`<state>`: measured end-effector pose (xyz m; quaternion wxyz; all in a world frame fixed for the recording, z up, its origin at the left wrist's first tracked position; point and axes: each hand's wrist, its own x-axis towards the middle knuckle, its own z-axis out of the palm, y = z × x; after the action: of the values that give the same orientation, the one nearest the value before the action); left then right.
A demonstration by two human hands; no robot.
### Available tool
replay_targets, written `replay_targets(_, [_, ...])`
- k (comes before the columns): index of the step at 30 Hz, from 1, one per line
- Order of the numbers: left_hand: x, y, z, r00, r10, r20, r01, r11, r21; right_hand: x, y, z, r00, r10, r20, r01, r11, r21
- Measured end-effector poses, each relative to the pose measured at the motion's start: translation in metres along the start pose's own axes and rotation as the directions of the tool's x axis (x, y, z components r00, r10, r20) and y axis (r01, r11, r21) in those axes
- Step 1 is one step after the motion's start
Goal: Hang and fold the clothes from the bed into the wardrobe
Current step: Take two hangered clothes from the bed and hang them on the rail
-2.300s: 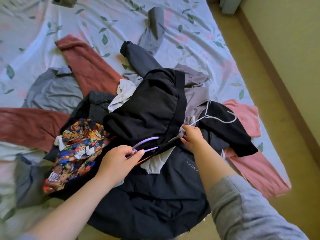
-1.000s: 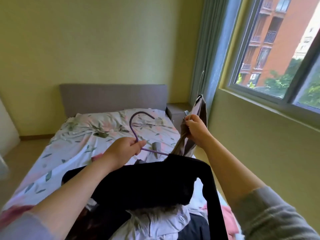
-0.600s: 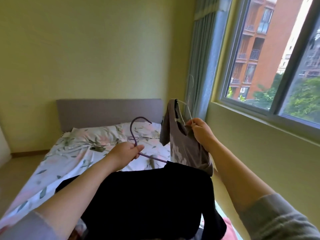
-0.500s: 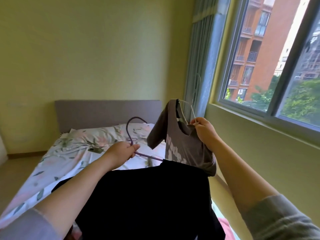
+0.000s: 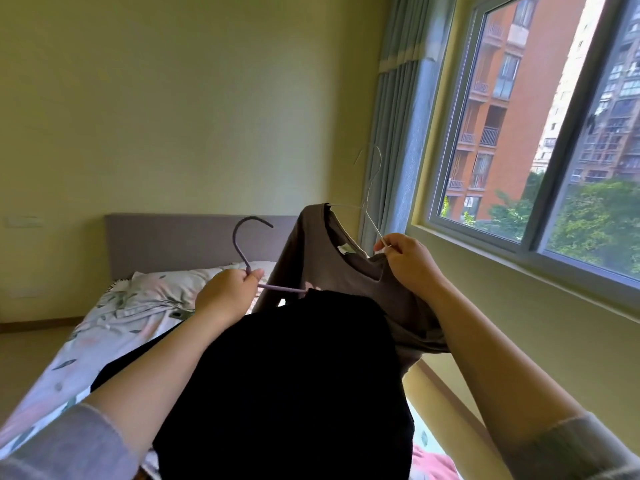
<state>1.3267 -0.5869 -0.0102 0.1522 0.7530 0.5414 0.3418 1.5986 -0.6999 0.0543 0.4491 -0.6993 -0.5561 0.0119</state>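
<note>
My left hand [image 5: 227, 295] grips a purple hanger [image 5: 246, 244] at the base of its hook. A black garment [image 5: 294, 382] hangs from it and fills the lower middle of the view. My right hand [image 5: 408, 263] pinches a thin white wire hanger [image 5: 370, 188] together with the collar of a grey-brown top [image 5: 349, 275] that hangs on it. Both are held up in front of me, the grey-brown top just behind the black garment. The pile of clothes on the bed is mostly hidden behind the black garment.
The bed [image 5: 104, 327] with a floral sheet and a pillow [image 5: 173, 282] lies at the left, with a grey headboard [image 5: 166, 237] against the far wall. A large window [image 5: 540, 150] and blue curtain [image 5: 394, 133] are on the right. A pink garment [image 5: 433, 464] shows at the bottom right.
I lifted both hangers with their garments off the pile on the bed, and my view rose from the bed to the room. Over the last half second the grey-brown top spread open on its hanger.
</note>
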Motion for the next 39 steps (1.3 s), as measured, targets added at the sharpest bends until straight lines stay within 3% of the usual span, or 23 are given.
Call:
replay_targets(9, [-0.011,-0.019,-0.034,0.985,-0.138,-0.103,0.135,0.99,-0.042,-0.016,-0.05,0.005,1.0,-0.018,-0.021,0.019,0.999,0.04])
replay_targets(19, [-0.066,-0.011,-0.072,0.929,-0.296,-0.22,0.26,0.949,-0.179,-0.029,-0.082,0.0,0.985,-0.148,0.092,0.133,0.98,0.151])
replay_targets(23, [-0.101,-0.013,-0.094,0.859,-0.408,-0.309,0.354,0.91,-0.218,-0.038,-0.092,0.01,0.961,-0.207,0.184,0.16,0.957,0.24])
replay_targets(30, [-0.201,-0.052,-0.156,0.671,-0.569,-0.475,0.507,0.82,-0.266,-0.084,-0.14,0.068,0.871,-0.34,0.354,0.206,0.908,0.364])
replay_targets(39, [-0.303,-0.109,-0.254,0.454,-0.716,-0.531,0.544,0.694,-0.472,-0.157,-0.259,0.131,0.766,-0.48,0.428,0.22,0.821,0.526])
